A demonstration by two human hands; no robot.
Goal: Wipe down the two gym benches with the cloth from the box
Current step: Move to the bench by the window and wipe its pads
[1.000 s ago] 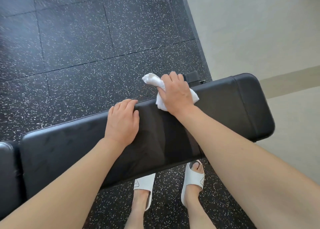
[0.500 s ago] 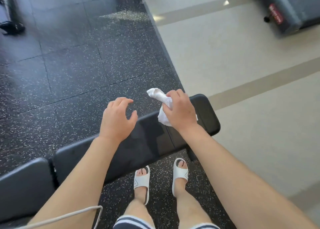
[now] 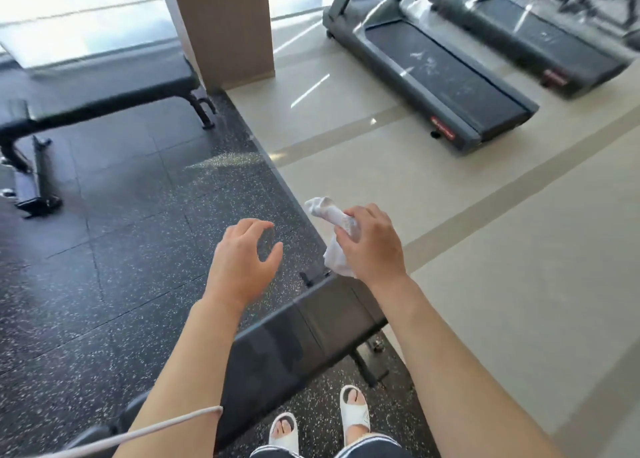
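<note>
- Near bench (image 3: 304, 333): long black pad, runs from low left up to the right, just in front of the person's feet.
- Far bench (image 3: 104, 90): lies w/ its long side left to right, well apart, by the window.
- Left hand (image 3: 239, 260): above near bench, fingers spread, loosely bent, holds nothing.
- Right hand (image 3: 370, 246): grips the cloth (image 3: 332, 235).
- Cloth: white, bunched, one end pokes up-left, other hangs down over bench end.

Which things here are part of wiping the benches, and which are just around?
Part of the job:
cloth, held in the right hand
near bench
far bench
left hand, holding nothing

Just around:
two treadmills
pillar
white cable
</note>
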